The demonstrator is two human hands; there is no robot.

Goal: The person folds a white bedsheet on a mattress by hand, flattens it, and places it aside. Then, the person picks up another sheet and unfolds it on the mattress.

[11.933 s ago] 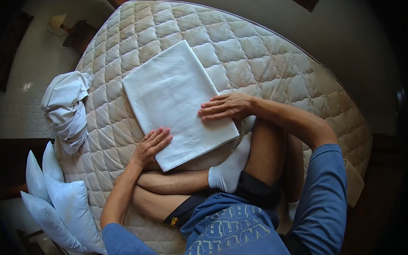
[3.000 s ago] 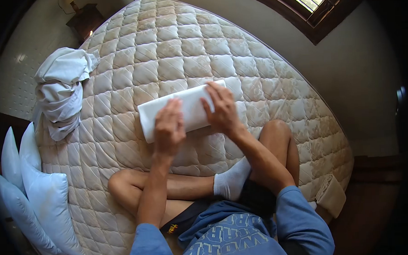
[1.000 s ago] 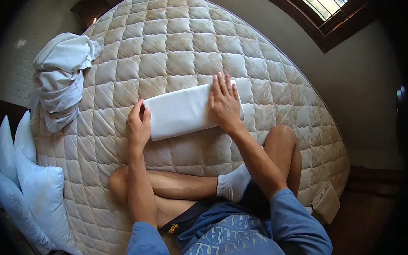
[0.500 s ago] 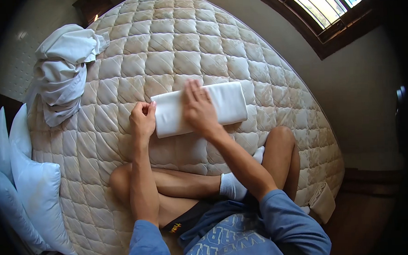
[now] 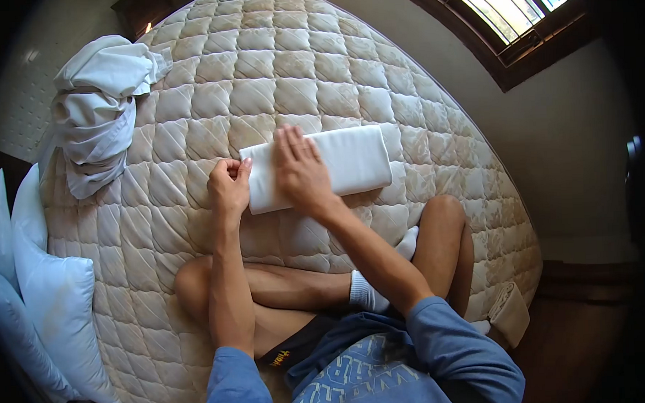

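A white cloth [image 5: 353,158], folded into a flat, long rectangle, lies on the quilted mattress in front of my crossed legs. At its left end, my left hand [image 5: 229,182] is closed, thumb and curled fingers pinching the edge near the upper left corner. Lying flat across the left half of the cloth, my right hand [image 5: 300,167] has its fingers stretched out and slightly blurred by motion. The cloth's right end shows rounded folds.
The mattress [image 5: 275,61] spreads all around. A crumpled white cloth [image 5: 96,131] lies at the upper left, and several pillows [image 5: 59,296] rest at the left. A folded beige cloth [image 5: 509,314] sits near the right edge. A barred window [image 5: 507,10] is at the upper right.
My right hand has slid left along the folded white cloth, toward my left hand. My left hand stays at the cloth's left end.
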